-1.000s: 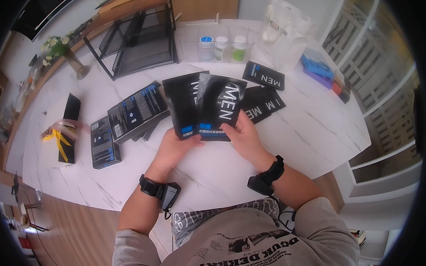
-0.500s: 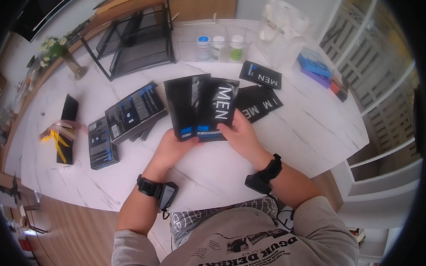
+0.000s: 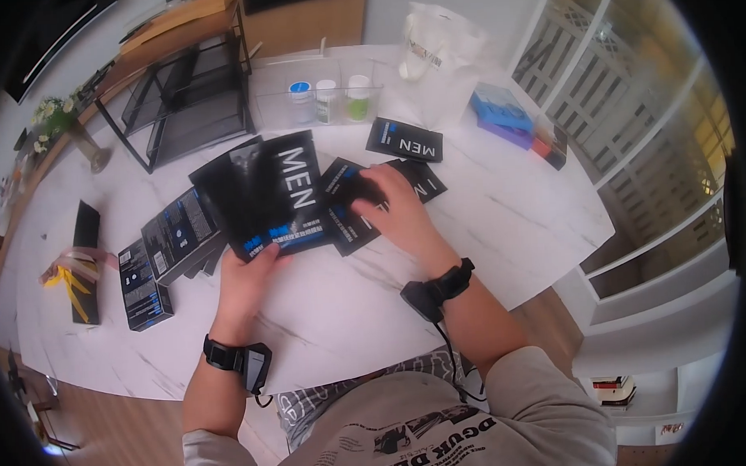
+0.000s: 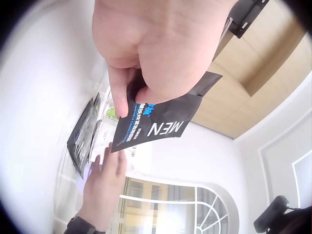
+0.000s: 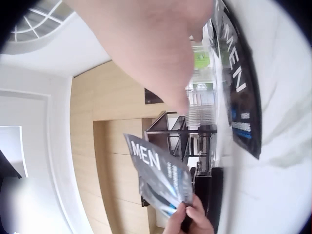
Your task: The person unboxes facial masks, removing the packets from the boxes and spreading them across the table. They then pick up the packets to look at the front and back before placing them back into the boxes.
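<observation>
Two overlapping black MEN pouches are pinched at their lower edge by the left hand, thumb in front. In the left wrist view the left hand grips a pouch between thumb and fingers. To the right, the right hand is over other black pouches lying on the table, its fingers spread; whether they touch is unclear. In the right wrist view the right hand is beside a pouch, and the held pouches show below.
Black boxes and a ribboned box lie at left. Behind stand a mesh rack, a clear organizer with bottles and a white bag. A flat MEN pack and blue box are at right.
The right hand has let go of the held pouches and moved over those on the table. The left hand has carried its pouches left, away from them. The head view has shifted.
</observation>
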Tool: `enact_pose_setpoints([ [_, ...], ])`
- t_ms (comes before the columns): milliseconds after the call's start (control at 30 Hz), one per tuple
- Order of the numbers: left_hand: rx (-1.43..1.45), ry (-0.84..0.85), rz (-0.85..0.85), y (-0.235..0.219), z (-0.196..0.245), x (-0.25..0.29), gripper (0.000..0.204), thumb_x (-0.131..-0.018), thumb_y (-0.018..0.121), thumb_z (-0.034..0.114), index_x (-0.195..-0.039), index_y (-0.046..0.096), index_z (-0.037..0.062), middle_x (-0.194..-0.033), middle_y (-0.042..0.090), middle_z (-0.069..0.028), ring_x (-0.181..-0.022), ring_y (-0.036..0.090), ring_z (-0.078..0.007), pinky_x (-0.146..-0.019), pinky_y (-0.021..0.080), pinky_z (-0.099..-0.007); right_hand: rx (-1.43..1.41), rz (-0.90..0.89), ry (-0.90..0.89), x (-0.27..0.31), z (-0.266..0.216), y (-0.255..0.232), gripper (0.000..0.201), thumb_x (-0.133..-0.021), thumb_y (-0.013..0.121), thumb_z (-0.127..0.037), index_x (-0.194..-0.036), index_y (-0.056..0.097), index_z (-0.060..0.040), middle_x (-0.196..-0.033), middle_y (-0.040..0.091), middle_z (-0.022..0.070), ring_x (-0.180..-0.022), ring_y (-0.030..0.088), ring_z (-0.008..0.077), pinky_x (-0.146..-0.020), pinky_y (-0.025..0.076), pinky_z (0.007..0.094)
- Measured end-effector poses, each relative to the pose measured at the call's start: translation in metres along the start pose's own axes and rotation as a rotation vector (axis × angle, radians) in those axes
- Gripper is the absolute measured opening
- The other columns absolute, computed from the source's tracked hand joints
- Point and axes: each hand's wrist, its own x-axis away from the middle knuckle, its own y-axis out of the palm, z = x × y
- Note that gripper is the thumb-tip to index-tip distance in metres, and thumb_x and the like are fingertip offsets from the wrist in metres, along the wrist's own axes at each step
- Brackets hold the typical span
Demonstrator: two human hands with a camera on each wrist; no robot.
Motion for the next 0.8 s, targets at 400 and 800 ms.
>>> enact_pose_setpoints([
  [400,-0.003,0.020,-0.010,-0.001,-0.002,0.000,0.025,-0.094,0.056,-0.004,-0.119,0.061,-0.0020,-0.109,0.068,-0.0076,-0.093,0.068,-0.0148,-0.077,0.061,-0.0284,0.396,-0.310,0.023,0.008,0.016,0.005,0.056,-0.078,0.076,-0.044,-0.118,0.065,-0.0072,-0.133,0.059,0.0150,-0.129,0.049,0.0349,-0.107,0.038,0.0486],
  [800,-0.053,0.016,-0.018,-0.003,-0.002,-0.001,0.024,-0.094,0.057,-0.003,-0.117,0.062,-0.0028,-0.108,0.068,-0.0078,-0.092,0.067,-0.0148,-0.076,0.061,-0.0287,0.563,-0.419,-0.060,0.017,-0.016,0.006,0.057,-0.086,0.069,-0.044,-0.125,0.055,-0.0045,-0.140,0.046,0.0317,-0.134,0.040,0.0493,-0.107,0.034,0.0620],
])
